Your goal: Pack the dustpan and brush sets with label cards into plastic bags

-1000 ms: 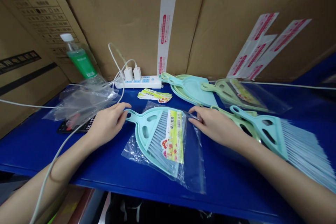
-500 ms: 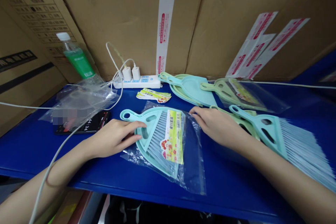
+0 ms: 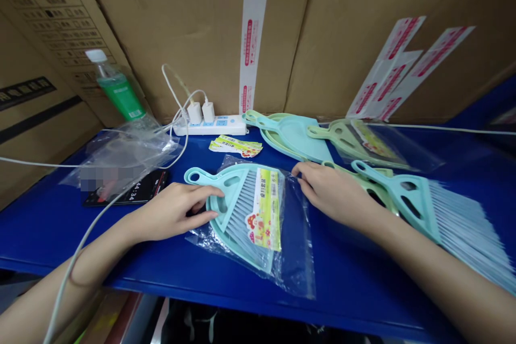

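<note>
A light-blue dustpan with a small brush and a yellow label card lies partly inside a clear plastic bag on the blue shelf. My left hand grips the dustpan's left edge just below its handle, index finger on top and thumb at the side. My right hand rests at the bag's upper right edge, fingertips pinched on the plastic there.
Loose blue and green brushes lie right of my right hand. Stacked dustpans, a bagged green set, label cards and a power strip sit behind. At left: spare bags, a phone, a green bottle. Cardboard boxes form the back wall.
My left hand has slid from the handle's end down to the pan's left edge and closed on it. My right hand has stayed at the bag's edge.
</note>
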Demonstrator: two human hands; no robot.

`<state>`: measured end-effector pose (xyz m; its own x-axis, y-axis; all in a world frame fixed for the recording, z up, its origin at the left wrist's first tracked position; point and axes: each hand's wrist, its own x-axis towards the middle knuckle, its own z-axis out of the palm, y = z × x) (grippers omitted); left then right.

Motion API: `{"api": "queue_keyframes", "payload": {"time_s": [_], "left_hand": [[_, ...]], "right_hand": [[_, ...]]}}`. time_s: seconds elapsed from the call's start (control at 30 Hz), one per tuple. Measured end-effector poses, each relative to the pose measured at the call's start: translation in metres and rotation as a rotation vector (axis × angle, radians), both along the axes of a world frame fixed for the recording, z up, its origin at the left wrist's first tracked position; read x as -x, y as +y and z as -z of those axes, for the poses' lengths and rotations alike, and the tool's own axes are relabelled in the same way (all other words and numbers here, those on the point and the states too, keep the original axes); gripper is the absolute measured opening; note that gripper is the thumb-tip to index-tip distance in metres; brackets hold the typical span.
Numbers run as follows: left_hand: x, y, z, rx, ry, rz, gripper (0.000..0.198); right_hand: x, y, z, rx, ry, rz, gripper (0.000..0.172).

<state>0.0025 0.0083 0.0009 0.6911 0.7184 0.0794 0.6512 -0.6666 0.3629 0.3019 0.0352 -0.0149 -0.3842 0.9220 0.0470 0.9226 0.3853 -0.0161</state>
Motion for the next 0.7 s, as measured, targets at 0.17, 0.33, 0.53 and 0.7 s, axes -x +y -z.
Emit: {"api": "queue_keyframes", "payload": {"time_s": [0.17, 0.33, 0.53, 0.7], "left_hand": [[0.000, 0.000, -0.002, 0.032, 0.027, -0.036, 0.036], [0.001, 0.000, 0.000, 0.009, 0.035, -0.047, 0.037], [0.000, -0.001, -0.001, -0.021, 0.046, -0.059, 0.035], [0.000, 0.001, 0.002, -0.139, 0.102, -0.104, 0.035]], "right_hand": [[-0.003, 0.000, -0.004, 0.022, -0.018, 0.012, 0.028], [-0.004, -0.001, -0.006, 0.068, -0.019, -0.006, 0.023], [0.004, -0.007, -0.013, 0.134, -0.059, 0.025, 0.031], [0.001, -0.015, -0.017, 0.199, -0.075, 0.016, 0.038]]}}
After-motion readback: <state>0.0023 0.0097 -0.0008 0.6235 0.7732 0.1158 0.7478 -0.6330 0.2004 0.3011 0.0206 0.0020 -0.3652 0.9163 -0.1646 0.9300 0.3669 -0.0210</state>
